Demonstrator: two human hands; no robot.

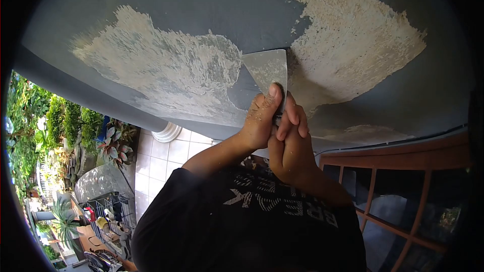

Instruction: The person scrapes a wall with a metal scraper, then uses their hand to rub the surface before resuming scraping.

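A putty knife (266, 68) with a wide metal blade points upward, its edge against the grey painted ceiling (201, 0). My left hand (258, 123) is closed round the handle, thumb lying along the base of the blade and flecked with crumbs. Pressed beside it, my right hand (291, 138) also wraps the handle, which the fingers mostly hide. The blade sits between two patches of bare, pale surface: a left patch (171, 60) with ragged, streaked edges and a larger right patch (358, 35).
A brown-framed window (398, 191) with dark panes is at the lower right; a thin cable runs above it. On the left are a white column top (166, 132), floor tiles (154, 158), hanging plants (70, 118) and a metal rack (113, 209) holding items.
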